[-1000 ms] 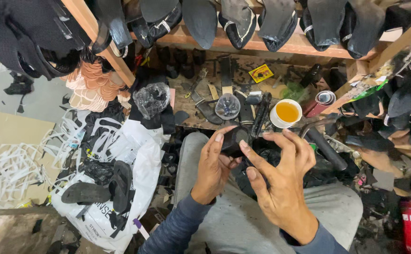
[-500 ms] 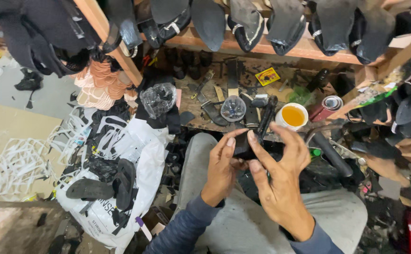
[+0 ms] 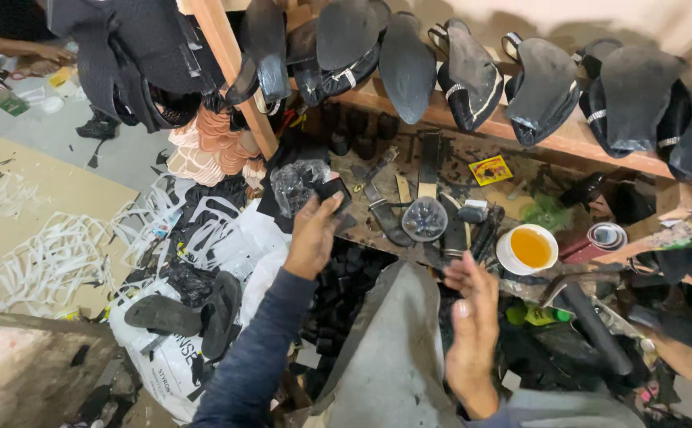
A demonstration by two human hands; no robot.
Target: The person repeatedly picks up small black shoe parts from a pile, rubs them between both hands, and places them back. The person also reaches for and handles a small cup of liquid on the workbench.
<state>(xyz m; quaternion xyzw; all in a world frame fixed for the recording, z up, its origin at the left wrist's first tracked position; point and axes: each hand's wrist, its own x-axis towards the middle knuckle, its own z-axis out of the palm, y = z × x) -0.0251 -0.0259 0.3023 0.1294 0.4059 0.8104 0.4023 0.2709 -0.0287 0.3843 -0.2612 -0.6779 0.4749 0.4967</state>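
The desk (image 3: 441, 170) runs across in front of me, a low board crowded with tools and scraps, with a shelf (image 3: 520, 131) of black shoes (image 3: 472, 75) leaning along its far edge. To my left a white sack (image 3: 179, 261) lies on the floor with two flat soles (image 3: 187, 313) on top of it. Between my knees sits a heap of small black heels (image 3: 346, 285).

My left hand (image 3: 314, 234) is stretched forward and up to the left, fingers closed around a small black heel block (image 3: 331, 192). It sits at my fingertips, just in front of a crumpled clear plastic bag (image 3: 298, 184) at the near left corner of the desk. The block is short and squat; its longer side looks tilted up and to the right, though my fingers hide most of it.

My right hand (image 3: 472, 333) hangs lower and nearer to me, over my right knee, open and empty, palm turned inward with the fingers spread loosely. It is well apart from the block, so the left hand is plainly the nearer one. From the right hand the block lies up and to the left.

Just beyond the right hand stand a clear round lid (image 3: 425, 218) and a white cup of amber glue (image 3: 529, 248), the cup to the right of the lid.
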